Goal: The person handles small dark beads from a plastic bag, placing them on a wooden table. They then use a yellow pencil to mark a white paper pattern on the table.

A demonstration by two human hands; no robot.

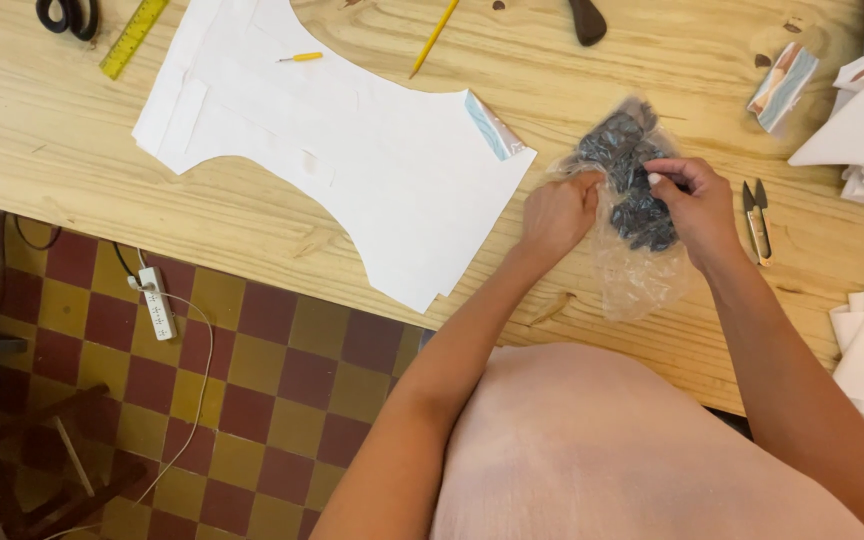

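Clear plastic bag (635, 215) full of small dark pieces, hard to tell what exactly, lying on the wooden table (252, 215) near its front edge. Left hand (558, 216) pinching the bag's side, fingers curled shut on the plastic. Right hand (697, 207) gripping the other side, fingertips buried in the film. White paper pattern (352, 140) just left, thread snips (757, 220) right, black scissors (69, 15) cut off up top
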